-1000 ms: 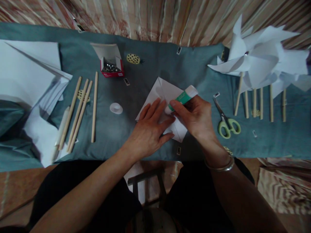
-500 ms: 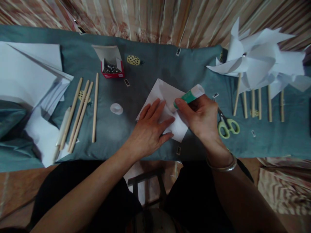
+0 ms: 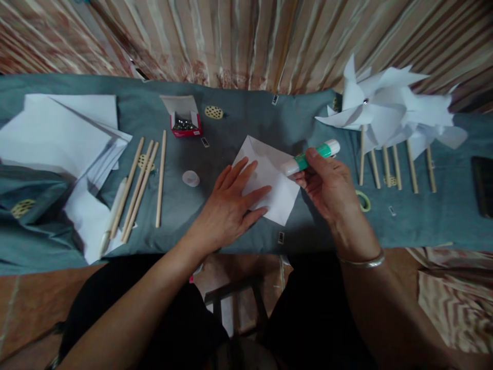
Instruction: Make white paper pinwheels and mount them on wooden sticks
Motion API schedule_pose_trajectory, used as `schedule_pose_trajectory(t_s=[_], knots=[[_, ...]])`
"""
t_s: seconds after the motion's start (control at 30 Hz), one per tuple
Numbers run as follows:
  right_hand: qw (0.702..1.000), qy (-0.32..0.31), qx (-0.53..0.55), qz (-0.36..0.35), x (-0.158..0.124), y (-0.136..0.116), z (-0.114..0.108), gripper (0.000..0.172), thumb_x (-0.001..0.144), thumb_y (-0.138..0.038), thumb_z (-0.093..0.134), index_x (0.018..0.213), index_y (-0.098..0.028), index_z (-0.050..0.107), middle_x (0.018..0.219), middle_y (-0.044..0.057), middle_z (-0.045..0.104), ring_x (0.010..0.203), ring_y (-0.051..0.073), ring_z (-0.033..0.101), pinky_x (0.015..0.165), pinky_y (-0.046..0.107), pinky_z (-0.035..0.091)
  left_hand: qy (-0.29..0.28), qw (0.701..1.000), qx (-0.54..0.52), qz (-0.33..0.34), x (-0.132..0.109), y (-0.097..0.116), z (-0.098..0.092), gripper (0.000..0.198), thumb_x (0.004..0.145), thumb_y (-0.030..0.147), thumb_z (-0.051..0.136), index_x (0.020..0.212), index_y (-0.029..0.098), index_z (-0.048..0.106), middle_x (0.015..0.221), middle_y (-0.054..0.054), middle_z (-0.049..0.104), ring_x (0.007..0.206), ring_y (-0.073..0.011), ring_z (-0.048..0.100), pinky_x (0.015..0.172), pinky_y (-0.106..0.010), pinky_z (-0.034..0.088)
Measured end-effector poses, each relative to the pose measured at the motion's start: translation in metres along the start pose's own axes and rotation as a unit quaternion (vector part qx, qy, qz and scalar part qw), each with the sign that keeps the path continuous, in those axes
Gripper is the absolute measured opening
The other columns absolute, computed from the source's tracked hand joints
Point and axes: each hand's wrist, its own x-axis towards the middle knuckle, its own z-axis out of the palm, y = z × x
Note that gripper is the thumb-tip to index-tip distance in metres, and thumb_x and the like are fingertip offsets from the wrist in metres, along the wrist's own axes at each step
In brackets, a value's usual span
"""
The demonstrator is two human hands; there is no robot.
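Head view: the left hand (image 3: 227, 205) lies flat, fingers spread, pressing the near-left part of the folded paper (image 3: 275, 180) on the cloth (image 3: 239, 115). Just right of it, the right hand (image 3: 327, 185) pinches the glue stick (image 3: 310, 156) between thumb and fingers, its tip over the paper's right edge; whether it touches, I cannot tell. Left of the paper lies a cap (image 3: 191, 178). Farther back a red box (image 3: 185, 133) stands open, with metal pins (image 3: 184, 124) inside.

Home craft corner: low table (image 3: 246, 118) under teal pineapple-print cloth, striped curtain (image 3: 246, 41) behind, finished paper pinwheels (image 3: 381, 110) right end, wooden sticks (image 3: 142, 180) left.
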Motion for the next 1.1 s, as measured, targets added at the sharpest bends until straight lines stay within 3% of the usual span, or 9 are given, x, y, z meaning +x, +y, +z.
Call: schedule_pose_trajectory(t_s=[0.07, 0.2, 0.37, 0.6, 0.77, 0.83, 0.93, 1.0, 1.1], knots=[[1.0, -0.003, 0.011, 0.001, -0.003, 0.0, 0.003, 0.035, 0.073, -0.053, 0.075, 0.07, -0.021, 0.06, 0.061, -0.004, 0.061, 0.053, 0.009, 0.058, 0.048, 0.022, 0.048, 0.024, 1.0, 0.004, 0.005, -0.002, -0.005, -0.006, 0.032, 0.093, 0.044, 0.053, 0.119, 0.029, 0.064, 0.149, -0.008, 0.048, 0.144, -0.0315, 0.033, 0.118, -0.055, 0.025], [1.0, -0.013, 0.012, 0.014, -0.008, -0.002, 0.002, 0.036, 0.073, -0.055, 0.075, 0.072, -0.021, 0.062, 0.063, -0.003, 0.063, 0.053, 0.009, 0.06, 0.048, 0.021, 0.049, 0.125, 0.991, 0.031, -0.025, -0.011, -0.022, -0.028, 0.034, 0.093, 0.037, 0.056, 0.124, 0.024, 0.059, 0.139, -0.007, 0.054, 0.135, -0.0297, 0.043, 0.115, -0.052, 0.032], [0.998, 0.011, 0.056, 0.023, -0.011, -0.004, -0.006, 0.034, 0.071, -0.054, 0.077, 0.076, -0.023, 0.063, 0.067, -0.005, 0.066, 0.056, 0.01, 0.062, 0.051, 0.021, 0.054, 0.124, 0.983, 0.078, -0.112, -0.031, -0.046, -0.051, 0.051, 0.086, 0.047, 0.064, 0.131, 0.025, 0.055, 0.136, -0.004, 0.055, 0.125, -0.0345, 0.047, 0.108, -0.053, 0.038], [0.994, -0.014, 0.097, 0.049, -0.016, -0.004, -0.009, 0.033, 0.072, -0.051, 0.077, 0.081, -0.021, 0.066, 0.074, -0.002, 0.07, 0.06, 0.011, 0.064, 0.055, 0.022, 0.056, 0.094, 0.983, 0.102, -0.125, -0.042, -0.057, -0.046, 0.036, 0.087, 0.032, 0.057, 0.119, 0.016, 0.065, 0.116, -0.013, 0.067, 0.11, -0.0316, 0.06, 0.096, -0.048, 0.048], [0.995, -0.028, 0.084, 0.043, -0.018, -0.004, -0.01, 0.034, 0.074, -0.052, 0.074, 0.083, -0.021, 0.066, 0.073, -0.001, 0.069, 0.058, 0.01, 0.064, 0.055, 0.022, 0.056, 0.119, 0.978, 0.104, -0.134, -0.036, -0.052, -0.049, 0.028, 0.089, 0.029, 0.055, 0.11, 0.017, 0.069, 0.105, -0.009, 0.071, 0.1, -0.0286, 0.064, 0.089, -0.044, 0.05], [0.995, -0.036, 0.081, 0.036, -0.02, -0.005, -0.01, 0.034, 0.074, -0.053, 0.074, 0.083, -0.021, 0.066, 0.074, -0.001, 0.069, 0.06, 0.011, 0.065, 0.057, 0.023, 0.057, 0.15, 0.975, 0.061, -0.154, -0.033, -0.043, -0.049, 0.028, 0.087, 0.031, 0.06, 0.11, 0.018, 0.07, 0.104, -0.007, 0.071, 0.096, -0.0268, 0.065, 0.089, -0.041, 0.05], [0.993, -0.036, 0.101, 0.039, -0.025, -0.007, -0.008, 0.033, 0.072, -0.052, 0.076, 0.081, -0.022, 0.066, 0.074, -0.001, 0.07, 0.064, 0.013, 0.067, 0.06, 0.025, 0.059, 0.197, 0.952, -0.088, -0.216, -0.026, -0.022, -0.044, 0.036, 0.081, 0.032, 0.07, 0.115, 0.021, 0.069, 0.102, -0.003, 0.071, 0.082, -0.0199, 0.066, 0.082, -0.035, 0.052], [0.989, -0.034, 0.133, 0.053, -0.028, -0.007, -0.004, 0.031, 0.07, -0.048, 0.079, 0.08, -0.022, 0.066, 0.075, -0.001, 0.071, 0.064, 0.013, 0.068, 0.061, 0.025, 0.06, 0.204, 0.915, -0.243, -0.249, -0.02, -0.007, -0.036, 0.034, 0.076, 0.032, 0.075, 0.108, 0.021, 0.071, 0.096, -0.003, 0.072, 0.08, -0.0181, 0.066, 0.08, -0.033, 0.052], [0.978, -0.046, 0.184, 0.084, -0.034, -0.008, 0.003, 0.029, 0.066, -0.042, 0.083, 0.08, -0.021, 0.067, 0.075, -0.001, 0.073, 0.064, 0.013, 0.07, 0.063, 0.024, 0.062, 0.193, 0.836, -0.438, -0.268, -0.011, 0.008, -0.024, 0.028, 0.069, 0.031, 0.081, 0.093, 0.02, 0.073, 0.087, -0.002, 0.073, 0.077, -0.0161, 0.066, 0.076, -0.029, 0.052]])
